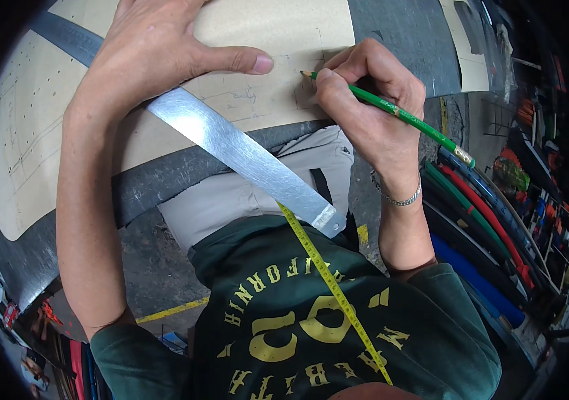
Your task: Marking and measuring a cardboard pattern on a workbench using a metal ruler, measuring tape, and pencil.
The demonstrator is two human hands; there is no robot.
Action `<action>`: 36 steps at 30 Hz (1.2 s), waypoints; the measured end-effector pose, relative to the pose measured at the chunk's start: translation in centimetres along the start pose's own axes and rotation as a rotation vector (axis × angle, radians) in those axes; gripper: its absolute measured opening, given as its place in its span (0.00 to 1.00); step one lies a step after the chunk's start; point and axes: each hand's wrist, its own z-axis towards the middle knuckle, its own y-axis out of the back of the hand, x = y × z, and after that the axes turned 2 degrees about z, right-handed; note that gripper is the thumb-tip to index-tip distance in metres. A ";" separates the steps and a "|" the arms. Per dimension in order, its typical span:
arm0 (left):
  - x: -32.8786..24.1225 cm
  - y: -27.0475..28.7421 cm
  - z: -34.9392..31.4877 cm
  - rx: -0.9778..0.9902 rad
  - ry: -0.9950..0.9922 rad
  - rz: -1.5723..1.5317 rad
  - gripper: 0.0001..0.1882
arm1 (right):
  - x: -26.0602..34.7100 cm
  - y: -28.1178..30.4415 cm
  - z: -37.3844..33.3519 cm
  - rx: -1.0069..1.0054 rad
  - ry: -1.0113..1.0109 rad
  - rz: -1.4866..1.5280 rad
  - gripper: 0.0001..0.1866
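In my right hand [372, 100] is a green pencil [408, 118], gripped in a writing hold with its tip at a brown paper pattern sheet [258, 103]. Faint pencil lines and handwriting mark that sheet. My left hand [154, 50] lies spread over the sheet, thumb stretched to the right, on top of a long metal ruler [231, 150]. The ruler runs diagonally from the upper left and sticks out past the near table edge toward my body. Part of the ruler and sheet is hidden under my left hand and wrist.
Another brown pattern sheet [38, 133], dotted with small holes, lies at the left on the dark table [164, 175]. A further paper piece [468, 60] is at the far right. A yellow measuring tape [334, 287] hangs down my front. Coloured fabric rolls [484, 207] stand at the right.
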 end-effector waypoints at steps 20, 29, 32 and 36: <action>0.5 -0.6 0.0 -0.033 -0.029 -0.042 0.67 | 0.0 -0.1 0.0 -0.009 0.007 0.039 0.08; 0.7 -1.8 0.3 -0.145 -0.036 0.054 0.66 | -0.1 0.2 -0.1 -0.015 -0.045 0.151 0.07; 0.4 -1.1 0.0 -0.048 -0.025 -0.016 0.67 | -0.4 0.4 -0.5 -0.043 -0.070 0.195 0.07; 0.6 -1.3 0.0 -0.087 -0.018 0.023 0.68 | -0.5 0.6 -0.6 -0.040 -0.055 0.159 0.07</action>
